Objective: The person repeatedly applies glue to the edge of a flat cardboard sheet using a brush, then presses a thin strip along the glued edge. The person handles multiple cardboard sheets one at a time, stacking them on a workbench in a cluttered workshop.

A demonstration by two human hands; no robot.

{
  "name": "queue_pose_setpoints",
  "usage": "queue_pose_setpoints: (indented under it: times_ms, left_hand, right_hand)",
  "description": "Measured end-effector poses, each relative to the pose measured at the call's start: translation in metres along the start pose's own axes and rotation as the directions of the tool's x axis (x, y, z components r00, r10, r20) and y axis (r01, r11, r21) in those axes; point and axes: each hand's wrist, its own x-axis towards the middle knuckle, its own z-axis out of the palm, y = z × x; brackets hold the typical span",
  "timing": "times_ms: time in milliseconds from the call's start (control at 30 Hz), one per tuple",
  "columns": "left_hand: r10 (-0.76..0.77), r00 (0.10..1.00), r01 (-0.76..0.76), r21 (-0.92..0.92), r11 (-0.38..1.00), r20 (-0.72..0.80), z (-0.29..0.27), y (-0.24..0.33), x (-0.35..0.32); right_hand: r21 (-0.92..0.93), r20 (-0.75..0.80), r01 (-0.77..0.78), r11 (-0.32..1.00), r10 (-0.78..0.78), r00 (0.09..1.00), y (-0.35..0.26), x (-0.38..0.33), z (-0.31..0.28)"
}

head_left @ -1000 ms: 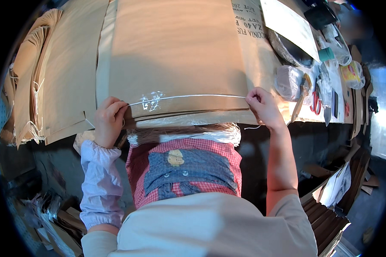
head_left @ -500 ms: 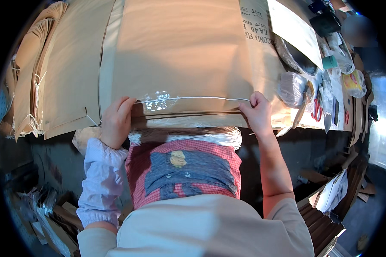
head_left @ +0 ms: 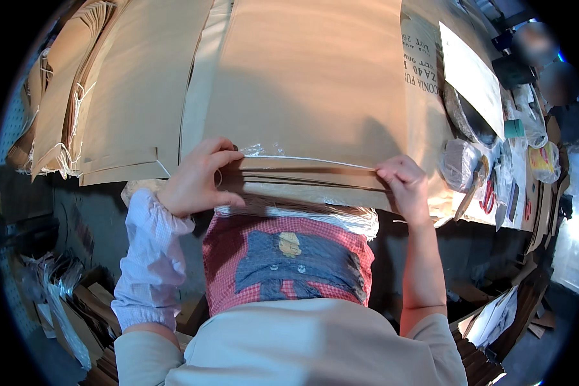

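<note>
A large brown paper bag [head_left: 309, 83] lies flat before me, with its layered near edge toward my body. Along that edge runs a white string [head_left: 305, 158], stretched nearly straight between my hands. My left hand [head_left: 199, 180] rests at the string's left end. Its fingertips touch the paper there, while the thumb stands apart, lower down by the paper's edge. At the other end my right hand [head_left: 406, 186] pinches the string between thumb and fingers. A shiny clear patch [head_left: 264, 149] shows on the paper just beyond the string.
Brown paper bags with white string ties [head_left: 74, 122] are stacked at left. To the right lie red-handled scissors [head_left: 488, 196], a plastic-wrapped roll [head_left: 460, 164], a white sheet [head_left: 473, 77] and a green-capped item [head_left: 513, 128]. A bundle of white strings [head_left: 363, 222] hangs at my red checked apron [head_left: 219, 270].
My left thumb has moved away from the fingers, opening that hand. The right hand keeps its pinch on the string. The whole view has shifted, so the bag appears farther right.
</note>
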Motion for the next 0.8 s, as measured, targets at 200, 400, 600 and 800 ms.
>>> queue_pose_setpoints:
  times_ms: [200,400,600,800]
  left_hand:
    - [-0.272,0.916,0.299,0.051,0.953,-0.296,0.032,-0.025,0.016]
    - [-0.265,0.774,0.486,0.27,0.831,-0.575,0.047,0.005,0.022]
    - [-0.138,0.99,0.134,0.436,0.89,-0.022,0.073,0.044,0.026]
    - [-0.248,0.935,0.335,0.396,0.855,-0.255,0.054,-0.006,-0.008]
  right_hand:
    - [-0.344,-0.114,-0.169,0.923,0.138,0.984,-0.012,0.019,0.017]
    - [-0.744,-0.303,-0.138,0.654,-0.146,0.942,-0.018,0.015,0.046]
    - [-0.559,0.213,0.149,0.816,-0.032,0.977,-0.07,0.005,0.101]
    - [-0.679,-0.164,-0.143,0.72,0.041,0.986,-0.02,-0.015,0.036]
